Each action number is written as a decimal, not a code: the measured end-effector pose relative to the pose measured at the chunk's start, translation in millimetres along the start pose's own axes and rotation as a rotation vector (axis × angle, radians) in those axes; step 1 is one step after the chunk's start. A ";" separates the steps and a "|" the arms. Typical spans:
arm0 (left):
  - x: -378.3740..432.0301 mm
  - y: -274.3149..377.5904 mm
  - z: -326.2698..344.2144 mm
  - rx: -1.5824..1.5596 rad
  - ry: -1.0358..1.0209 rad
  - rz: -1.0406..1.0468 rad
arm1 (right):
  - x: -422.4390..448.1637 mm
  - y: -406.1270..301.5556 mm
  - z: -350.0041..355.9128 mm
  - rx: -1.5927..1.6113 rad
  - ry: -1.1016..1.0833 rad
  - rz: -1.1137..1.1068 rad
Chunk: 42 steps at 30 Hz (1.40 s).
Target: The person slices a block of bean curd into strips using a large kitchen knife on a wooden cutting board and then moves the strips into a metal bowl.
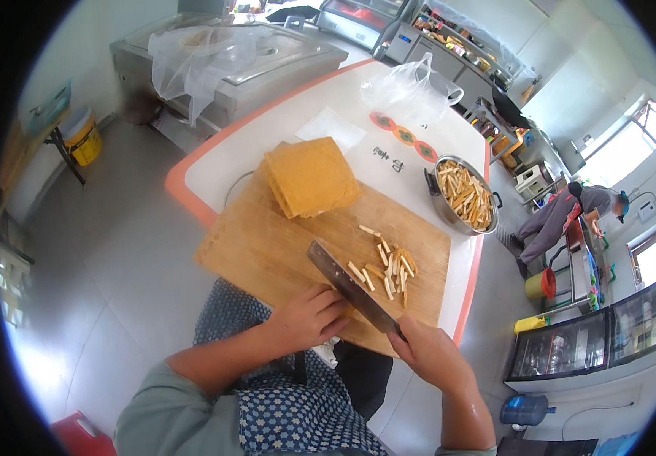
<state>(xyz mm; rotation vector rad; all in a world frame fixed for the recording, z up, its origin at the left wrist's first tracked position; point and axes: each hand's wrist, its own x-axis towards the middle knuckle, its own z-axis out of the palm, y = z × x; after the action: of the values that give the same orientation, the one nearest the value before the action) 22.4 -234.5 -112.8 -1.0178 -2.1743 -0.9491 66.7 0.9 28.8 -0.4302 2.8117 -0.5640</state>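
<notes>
My right hand (430,350) grips the handle of a Chinese cleaver (356,289), its broad blade slanting over a wooden cutting board (242,233). Beside the blade, my left hand (308,319) has its fingers curled at the board's near edge. They hold down a tofu piece (352,312), mostly hidden by the hand and blade. Cut tofu strips (393,268), pale inside with brown skins, lie scattered right of the cleaver. A stack of square yellow-brown tofu sheets (313,178) rests on the board's far part. More strips fill a steel pot (439,199) with black handles.
The board lies on a white table with an orange rim (191,196). A clear plastic bag (413,85) and a white sheet (332,128) lie farther back. Beyond stands a steel counter (282,68). A person (561,216) bends over a sink at right. A red stool (79,433) is at lower left.
</notes>
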 end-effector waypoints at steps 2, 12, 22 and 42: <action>-1.1 2.0 -0.3 0.014 -0.014 0.003 | 5.2 -0.3 1.5 -0.014 -0.020 0.005; -4.1 2.1 0.9 0.022 0.028 -0.004 | 23.3 -5.5 -0.9 0.077 0.070 0.008; -1.7 2.7 0.2 0.047 0.012 0.013 | 10.3 0.0 6.8 0.009 -0.033 0.010; -10.5 1.1 -3.8 0.041 0.038 0.030 | 3.0 -4.9 -6.0 0.058 -0.026 -0.003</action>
<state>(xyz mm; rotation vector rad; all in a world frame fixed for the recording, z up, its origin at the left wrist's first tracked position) 29.9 -241.3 -117.7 -1.0021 -2.1330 -0.8999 63.3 -2.4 35.7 -0.4270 2.7627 -0.6344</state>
